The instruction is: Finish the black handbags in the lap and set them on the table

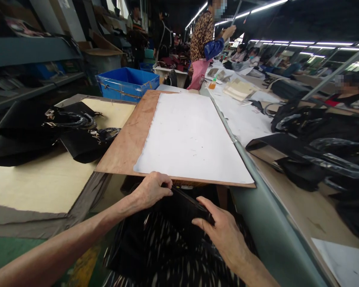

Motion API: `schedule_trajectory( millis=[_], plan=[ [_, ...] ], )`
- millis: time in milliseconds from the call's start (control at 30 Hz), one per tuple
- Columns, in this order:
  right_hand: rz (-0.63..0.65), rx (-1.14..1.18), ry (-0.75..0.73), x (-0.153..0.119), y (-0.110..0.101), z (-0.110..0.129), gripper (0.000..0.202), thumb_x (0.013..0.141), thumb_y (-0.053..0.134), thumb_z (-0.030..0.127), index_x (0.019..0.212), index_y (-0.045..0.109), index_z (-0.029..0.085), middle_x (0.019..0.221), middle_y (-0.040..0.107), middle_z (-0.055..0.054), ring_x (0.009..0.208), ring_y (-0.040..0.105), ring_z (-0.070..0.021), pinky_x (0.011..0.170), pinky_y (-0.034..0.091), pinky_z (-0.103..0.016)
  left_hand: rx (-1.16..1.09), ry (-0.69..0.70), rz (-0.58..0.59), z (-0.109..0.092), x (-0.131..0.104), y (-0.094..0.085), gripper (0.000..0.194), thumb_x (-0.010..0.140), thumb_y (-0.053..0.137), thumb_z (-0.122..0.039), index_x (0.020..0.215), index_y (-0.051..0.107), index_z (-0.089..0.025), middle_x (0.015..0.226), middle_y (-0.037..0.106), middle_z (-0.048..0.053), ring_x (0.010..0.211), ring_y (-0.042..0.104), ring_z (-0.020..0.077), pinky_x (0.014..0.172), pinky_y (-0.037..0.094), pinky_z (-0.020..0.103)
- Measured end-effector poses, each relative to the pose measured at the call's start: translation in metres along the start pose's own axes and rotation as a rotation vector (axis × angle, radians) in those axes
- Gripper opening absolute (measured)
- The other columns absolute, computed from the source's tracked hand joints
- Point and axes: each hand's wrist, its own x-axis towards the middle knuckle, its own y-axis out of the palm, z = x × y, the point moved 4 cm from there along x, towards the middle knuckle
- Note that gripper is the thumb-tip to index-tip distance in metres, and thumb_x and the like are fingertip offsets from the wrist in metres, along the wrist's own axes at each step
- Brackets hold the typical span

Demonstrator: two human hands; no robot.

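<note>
My left hand pinches one end of the straight upper edge of a black, smooth, panel-like piece. At the other end of that edge, my right hand grips it between thumb and fingers. The piece hangs over my lap, below the near edge of a board, and slopes down to the right. Its lower part blends into my dark patterned clothing, so I cannot tell whether it is a whole bag or one part. Just beyond my hands, a white sheet lies on the brown board.
Black handbags lie on a pale-topped table at left. More black bags with wrapped handles cover the right bench. A blue crate stands behind the board. A person in a leopard-print top stands farther back.
</note>
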Motion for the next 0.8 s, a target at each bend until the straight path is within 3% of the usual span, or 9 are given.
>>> schedule_trajectory(
  millis=[200,400,567,800],
  plan=[
    [-0.136,-0.031,-0.149,0.000,0.002,0.012,0.018,0.083,0.048,0.025,0.097,0.058,0.020,0.090,0.062,-0.004,0.082,0.057,-0.0171,0.072,0.045,-0.027,0.022,0.008,0.007,-0.003,0.000,0.003,0.008,0.064,0.058,-0.021,0.059,0.059,-0.015,0.071,0.062,-0.002,0.065,0.052,0.0117,0.065,0.038,0.022],
    [-0.193,-0.283,-0.316,0.006,0.005,0.015,0.021,0.089,0.036,0.020,0.096,0.056,0.016,0.083,0.057,-0.005,0.078,0.053,-0.0178,0.071,0.043,-0.031,0.042,0.004,0.028,-0.003,0.002,0.002,0.008,0.065,0.059,-0.021,0.060,0.060,-0.014,0.069,0.061,-0.002,0.064,0.052,0.0117,0.062,0.037,0.021],
    [-0.214,-0.359,-0.351,0.007,0.007,0.016,0.023,0.089,0.034,0.019,0.095,0.056,0.016,0.080,0.056,-0.005,0.076,0.052,-0.0171,0.070,0.043,-0.029,0.041,0.090,0.078,-0.004,0.000,0.002,0.008,0.068,0.054,-0.020,0.065,0.059,-0.015,0.069,0.061,-0.002,0.066,0.052,0.0115,0.063,0.036,0.021],
    [-0.312,-0.600,-0.388,0.010,0.012,0.027,0.020,0.088,0.039,0.017,0.092,0.058,0.015,0.073,0.057,-0.005,0.073,0.052,-0.0177,0.069,0.037,-0.031,0.104,0.026,-0.001,-0.005,0.001,0.000,0.009,0.067,0.050,-0.018,0.064,0.058,-0.015,0.062,0.057,-0.003,0.060,0.048,0.0108,0.060,0.035,0.021]
  ],
)
